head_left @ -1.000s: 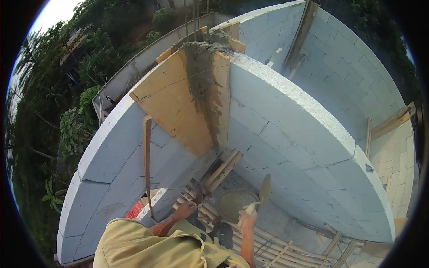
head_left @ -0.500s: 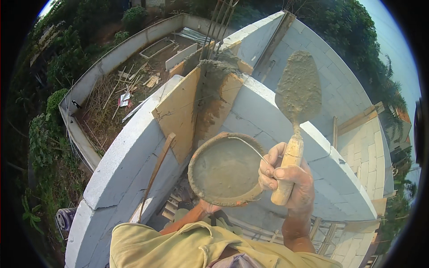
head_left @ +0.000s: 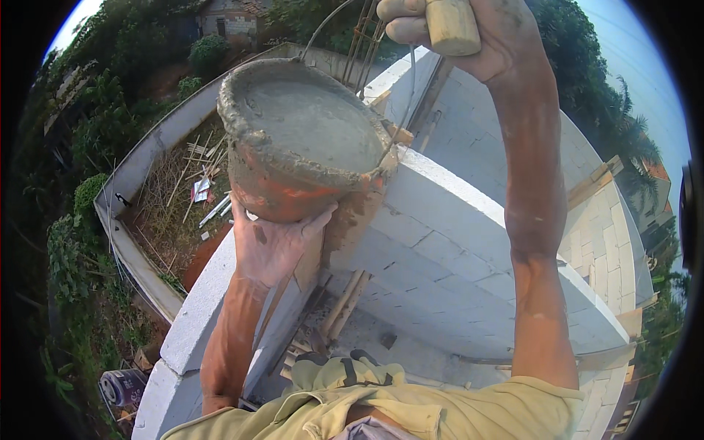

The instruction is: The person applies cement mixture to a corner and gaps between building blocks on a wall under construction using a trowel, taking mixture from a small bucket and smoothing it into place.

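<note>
A mortar-crusted orange bucket (head_left: 282,192), filled with wet grey mortar (head_left: 304,121), is raised and tilted at the upper middle. My left hand (head_left: 275,246) supports its base from underneath, palm up, with the fingers partly hidden behind it. At the top edge my right hand (head_left: 499,40) grips the wooden handle of a trowel (head_left: 452,28); the blade lies out of view. The bucket's wire bail (head_left: 412,88) runs up toward the fingers of that same hand. Behind the bucket stands a column form with wooden boards (head_left: 359,227), mostly covered.
White block walls (head_left: 440,213) meet at the column, where steel rebar (head_left: 364,40) sticks up. Wooden props (head_left: 345,304) stand below between the walls. A purple-grey pail (head_left: 123,386) sits at lower left. Beyond the left wall lies a lower yard with scrap wood (head_left: 202,165).
Both my hands have lifted the bucket up and forward, from below the wall top to the column's height. The trowel has risen until its blade left the view. My left hand now shows under the bucket.
</note>
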Action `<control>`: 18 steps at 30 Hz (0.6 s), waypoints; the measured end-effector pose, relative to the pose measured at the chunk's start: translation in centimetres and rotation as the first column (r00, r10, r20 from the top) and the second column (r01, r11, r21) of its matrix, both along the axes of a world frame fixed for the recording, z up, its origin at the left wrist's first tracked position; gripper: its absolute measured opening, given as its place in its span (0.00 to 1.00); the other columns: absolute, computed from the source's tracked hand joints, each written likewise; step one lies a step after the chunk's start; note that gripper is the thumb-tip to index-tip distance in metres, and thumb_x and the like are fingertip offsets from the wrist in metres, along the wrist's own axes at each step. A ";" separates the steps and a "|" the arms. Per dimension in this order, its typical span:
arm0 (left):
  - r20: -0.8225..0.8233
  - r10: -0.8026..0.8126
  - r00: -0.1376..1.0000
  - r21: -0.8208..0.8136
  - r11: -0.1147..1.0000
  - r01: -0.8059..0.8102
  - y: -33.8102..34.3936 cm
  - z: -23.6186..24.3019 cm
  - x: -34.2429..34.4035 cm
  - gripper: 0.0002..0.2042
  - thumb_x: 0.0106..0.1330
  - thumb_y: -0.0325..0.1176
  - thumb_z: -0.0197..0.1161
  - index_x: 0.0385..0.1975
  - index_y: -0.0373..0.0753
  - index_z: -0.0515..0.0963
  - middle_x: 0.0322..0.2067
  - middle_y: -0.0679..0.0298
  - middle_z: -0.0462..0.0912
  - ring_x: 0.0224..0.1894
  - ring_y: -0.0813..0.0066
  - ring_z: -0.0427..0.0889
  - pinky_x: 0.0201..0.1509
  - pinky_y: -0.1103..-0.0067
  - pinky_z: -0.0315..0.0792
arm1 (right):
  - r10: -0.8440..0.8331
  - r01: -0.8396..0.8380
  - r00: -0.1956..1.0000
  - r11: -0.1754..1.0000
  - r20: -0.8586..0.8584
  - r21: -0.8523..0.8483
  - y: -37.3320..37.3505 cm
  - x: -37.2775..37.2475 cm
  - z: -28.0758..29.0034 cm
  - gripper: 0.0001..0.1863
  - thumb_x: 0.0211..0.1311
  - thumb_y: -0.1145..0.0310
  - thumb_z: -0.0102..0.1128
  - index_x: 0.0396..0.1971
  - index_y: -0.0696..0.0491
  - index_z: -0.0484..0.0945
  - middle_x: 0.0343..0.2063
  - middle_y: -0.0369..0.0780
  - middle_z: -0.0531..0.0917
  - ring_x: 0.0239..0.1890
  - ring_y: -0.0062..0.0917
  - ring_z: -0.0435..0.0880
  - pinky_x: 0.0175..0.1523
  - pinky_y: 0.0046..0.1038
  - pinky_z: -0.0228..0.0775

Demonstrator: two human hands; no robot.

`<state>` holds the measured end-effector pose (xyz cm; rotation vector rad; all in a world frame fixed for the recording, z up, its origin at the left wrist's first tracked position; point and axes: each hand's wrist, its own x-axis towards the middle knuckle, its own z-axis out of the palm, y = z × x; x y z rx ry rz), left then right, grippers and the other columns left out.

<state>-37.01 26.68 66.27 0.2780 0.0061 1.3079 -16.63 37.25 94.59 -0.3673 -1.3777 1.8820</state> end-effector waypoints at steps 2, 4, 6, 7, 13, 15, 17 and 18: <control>0.048 0.012 0.999 -0.037 0.999 -0.010 2.4 0.7 -2.4 0.46 0.75 0.72 0.32 0.80 0.40 0.40 0.77 0.39 0.46 0.77 0.31 0.50 0.81 0.45 0.51 | -0.077 0.068 0.995 0.985 0.057 0.159 2.3 -2.0 0.1 0.14 0.62 0.77 0.61 0.34 0.48 0.62 0.25 0.35 0.73 0.19 0.16 0.75 0.18 0.19 0.68; -0.096 0.062 0.993 0.052 0.997 -0.057 5.2 0.9 -4.4 0.46 0.76 0.71 0.32 0.80 0.40 0.40 0.77 0.39 0.46 0.77 0.31 0.52 0.80 0.43 0.54 | 0.008 -0.029 0.995 0.975 0.095 0.222 4.7 -4.1 0.0 0.15 0.61 0.77 0.61 0.35 0.47 0.63 0.23 0.33 0.73 0.18 0.16 0.75 0.18 0.18 0.68; -0.073 0.065 0.995 0.023 0.998 -0.064 7.9 0.7 -6.1 0.43 0.77 0.69 0.33 0.80 0.40 0.43 0.77 0.40 0.47 0.76 0.32 0.54 0.78 0.41 0.57 | -0.091 0.060 0.988 0.970 0.122 0.238 6.8 -5.9 -0.7 0.16 0.60 0.76 0.63 0.37 0.45 0.63 0.23 0.33 0.73 0.18 0.17 0.75 0.18 0.20 0.70; -0.093 0.088 0.992 0.002 0.996 -0.089 9.3 0.6 -6.8 0.42 0.78 0.68 0.34 0.80 0.41 0.44 0.77 0.40 0.48 0.76 0.32 0.54 0.77 0.40 0.56 | -0.095 0.064 0.989 0.967 0.116 0.245 7.8 -7.0 -1.2 0.16 0.60 0.76 0.63 0.37 0.45 0.63 0.23 0.33 0.73 0.18 0.17 0.75 0.18 0.20 0.70; -0.197 0.192 0.961 -0.180 0.957 -0.228 16.1 -1.3 -9.6 0.37 0.78 0.63 0.36 0.79 0.47 0.50 0.78 0.49 0.51 0.79 0.40 0.51 0.78 0.38 0.51 | -0.352 0.273 0.913 0.903 0.208 0.330 12.7 -10.4 -5.6 0.14 0.55 0.74 0.67 0.38 0.55 0.70 0.28 0.37 0.73 0.22 0.19 0.76 0.23 0.24 0.73; -0.199 0.206 0.958 -0.190 0.951 -0.244 18.2 -2.5 -10.0 0.37 0.77 0.64 0.36 0.79 0.48 0.51 0.78 0.49 0.51 0.79 0.40 0.51 0.78 0.38 0.50 | -0.352 0.267 0.906 0.906 0.234 0.329 13.9 -10.6 -7.1 0.14 0.55 0.74 0.66 0.37 0.56 0.70 0.28 0.37 0.73 0.22 0.20 0.77 0.23 0.25 0.73; -0.178 0.205 0.963 -0.226 0.944 -0.242 20.3 -3.5 -10.3 0.40 0.74 0.69 0.34 0.79 0.50 0.52 0.79 0.51 0.52 0.79 0.41 0.51 0.78 0.38 0.48 | -0.351 0.259 0.901 0.907 0.256 0.332 15.0 -10.8 -8.3 0.14 0.54 0.74 0.66 0.37 0.56 0.70 0.28 0.37 0.73 0.22 0.20 0.77 0.23 0.26 0.73; -0.167 0.211 0.963 -0.177 0.954 -0.240 21.2 -4.1 -10.5 0.40 0.74 0.69 0.34 0.79 0.50 0.52 0.79 0.51 0.52 0.79 0.41 0.51 0.78 0.38 0.48 | -0.374 0.294 0.893 0.906 0.250 0.305 15.5 -10.8 -8.9 0.13 0.54 0.74 0.65 0.36 0.56 0.70 0.28 0.37 0.73 0.21 0.20 0.76 0.23 0.26 0.73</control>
